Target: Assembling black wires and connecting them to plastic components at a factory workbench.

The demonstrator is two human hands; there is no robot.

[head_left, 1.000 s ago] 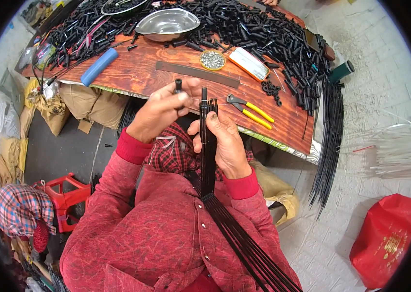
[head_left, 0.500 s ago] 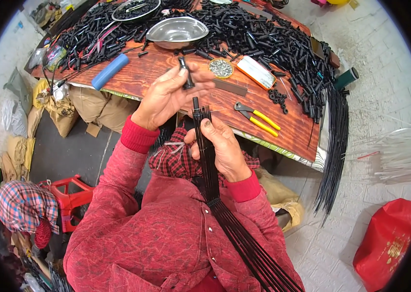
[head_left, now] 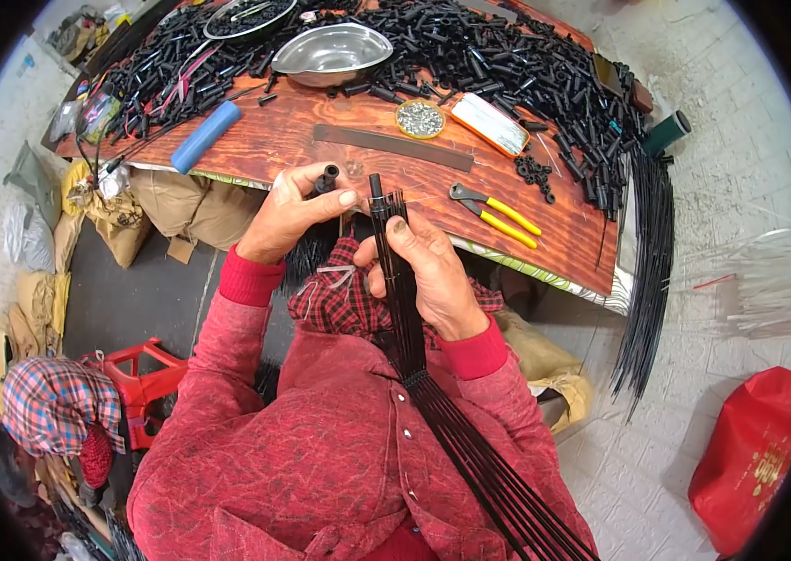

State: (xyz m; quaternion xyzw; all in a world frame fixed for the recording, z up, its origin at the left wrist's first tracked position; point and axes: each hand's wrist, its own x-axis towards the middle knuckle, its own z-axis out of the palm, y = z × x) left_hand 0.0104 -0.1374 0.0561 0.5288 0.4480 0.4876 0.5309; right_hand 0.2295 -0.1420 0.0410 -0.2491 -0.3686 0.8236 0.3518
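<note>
Between the thumb and fingers of my left hand (head_left: 285, 217) is a short black handle-like tube (head_left: 326, 178), its open round end facing up. Beside it, my right hand (head_left: 431, 279) grips a black umbrella frame (head_left: 403, 335) near the top, thumb across the thin ribs. The frame's central rod sticks up above the rib ends, a short way right of the tube and apart from it. The bundled ribs are bound at mid-length and fan out down across my lap toward the lower right.
On the wooden table (head_left: 320, 110) lie a heap of black tubes (head_left: 470, 56), a steel bowl (head_left: 333, 51), a dish of small metal parts (head_left: 420, 119), a flat dark bar (head_left: 393, 148), yellow-handled pliers (head_left: 498, 217) and a blue roll (head_left: 206, 137). A person in a checked covering (head_left: 60, 402) is at left.
My left hand has moved down and left with the black tube, which now tips its open end toward me. The flat bar is uncovered. My right hand stays on the frame.
</note>
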